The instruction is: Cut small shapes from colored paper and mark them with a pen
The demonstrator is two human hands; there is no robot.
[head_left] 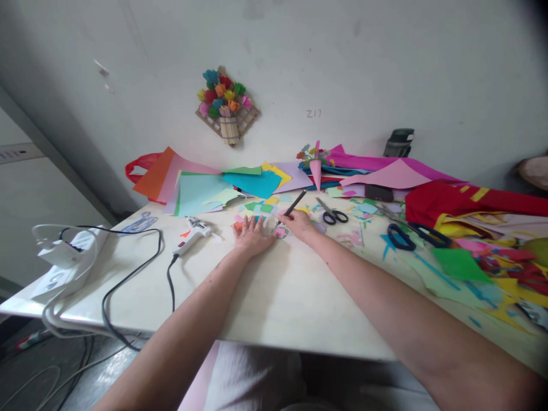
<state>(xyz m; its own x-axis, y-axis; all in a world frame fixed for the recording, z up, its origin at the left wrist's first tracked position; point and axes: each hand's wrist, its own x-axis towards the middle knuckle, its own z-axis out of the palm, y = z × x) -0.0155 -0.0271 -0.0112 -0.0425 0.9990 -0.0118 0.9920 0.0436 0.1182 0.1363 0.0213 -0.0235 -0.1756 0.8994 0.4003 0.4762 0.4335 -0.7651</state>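
Note:
My right hand [299, 224] is closed around a black pencil [296, 202], which slants up to the right with its lower end near the tabletop. Beside it, my left hand [252, 237] lies flat with fingers spread over small pieces of coloured paper. An orange bit [237, 227] peeks out at its fingertips. Between the hands lies a small pink paper piece [280, 232]; whether the pencil tip touches it I cannot tell. Small scissors [332, 212] with black handles rest just right of my right hand.
A white glue gun [192, 238] with a black cord lies left of my hands, near a power strip [71, 262]. Coloured sheets [201, 191] line the wall. At right are larger scissors [417, 233], paper scraps [462, 264] and red material [479, 200]. A pink paper cone [315, 173] holds flowers.

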